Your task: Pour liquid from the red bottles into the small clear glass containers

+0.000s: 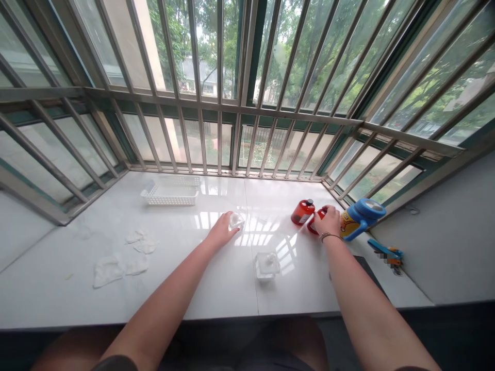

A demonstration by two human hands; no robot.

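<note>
My left hand (222,231) is closed around a small clear glass container (236,221) at the middle of the white ledge. Its fingers cover part of it. Over on the right, my right hand (328,221) grips a red bottle (312,225), and the palm and fingers hide much of that bottle. Just left of it stands a second red bottle (302,212) with a dark cap. A square clear glass bottle (266,266) stands upright by itself nearer to me, between my forearms.
At the back left lies a white perforated basket (170,198). Crumpled white tissues (109,271) are spread on the left. A blue and yellow cup with a handle (363,217) stands beside my right hand. Past my right forearm are a dark flat object (369,273) and a blue strap (377,246).
</note>
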